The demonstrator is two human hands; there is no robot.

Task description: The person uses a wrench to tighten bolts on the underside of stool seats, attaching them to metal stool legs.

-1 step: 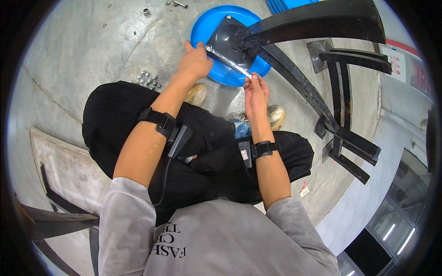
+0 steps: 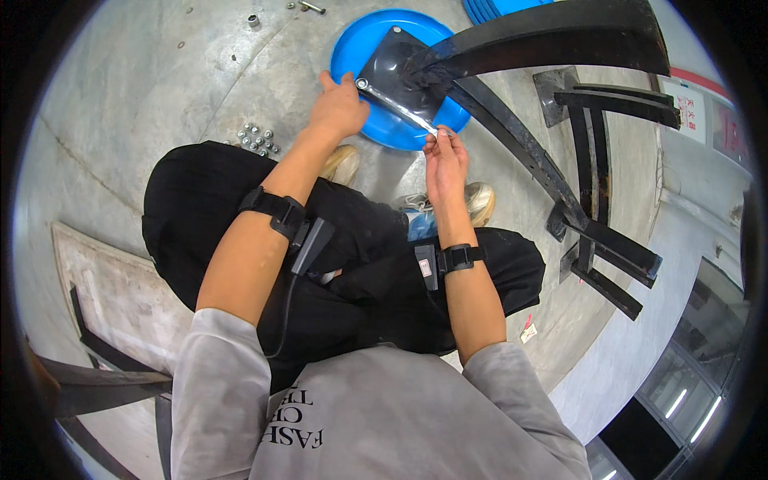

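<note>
A round blue plastic disc [image 2: 352,48] with a raised rim lies on the floor in front of me. On it rests the black square base plate [image 2: 392,60] of a curved black metal frame [image 2: 544,40]. A silver wrench [image 2: 400,109] runs slantwise over the plate, its ring end around a bolt head at the plate's left corner. My right hand [image 2: 446,164] pinches the wrench's near end between thumb and fingers. My left hand [image 2: 338,110] is closed on the disc's left rim beside that bolt, its fingertips partly hidden. Another bolt [image 2: 397,30] sits at the plate's far corner.
Several loose nuts or bolts [image 2: 258,139] lie in a cluster left of my feet. Farther off are a socket [image 2: 254,21] and a bolt [image 2: 313,7]. More black frames [image 2: 592,160] stand at right; stacked blue discs [image 2: 504,6] are at the back, a pale board [image 2: 112,280] at left.
</note>
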